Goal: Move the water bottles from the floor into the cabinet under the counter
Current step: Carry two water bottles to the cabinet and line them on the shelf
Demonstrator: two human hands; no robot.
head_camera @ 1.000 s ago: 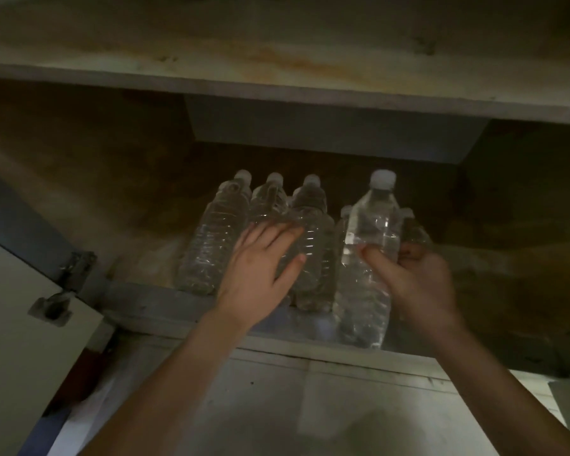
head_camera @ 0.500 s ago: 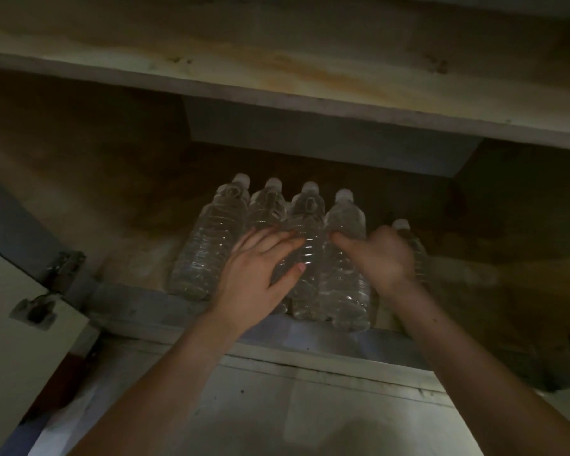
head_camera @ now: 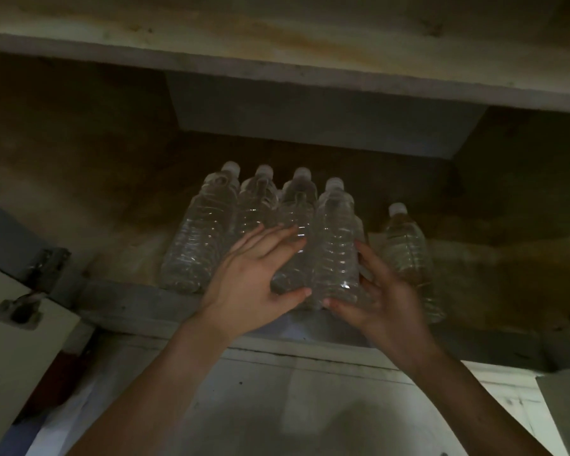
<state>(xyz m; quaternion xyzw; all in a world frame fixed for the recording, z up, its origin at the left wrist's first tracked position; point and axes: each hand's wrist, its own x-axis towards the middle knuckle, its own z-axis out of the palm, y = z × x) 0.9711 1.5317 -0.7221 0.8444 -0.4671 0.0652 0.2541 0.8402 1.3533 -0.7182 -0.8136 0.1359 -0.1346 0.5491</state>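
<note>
Water bottles (head_camera: 198, 245), capped, upright in cabinet (head_camera: 129, 301); left hand (head_camera: 254, 278) spread flat on them; right hand (head_camera: 385, 297) curled round fourth bottle (head_camera: 338, 245).

Left of the front bottle (head_camera: 336, 251), lower bodies of neighbouring bottles (head_camera: 257, 209) hidden behind left hand (head_camera: 254, 278). Right of it, lone bottle (head_camera: 405, 248) partly covered by right hand (head_camera: 382, 297). Far left of it, cabinet door (head_camera: 14, 350) cut by picture edge.
</note>
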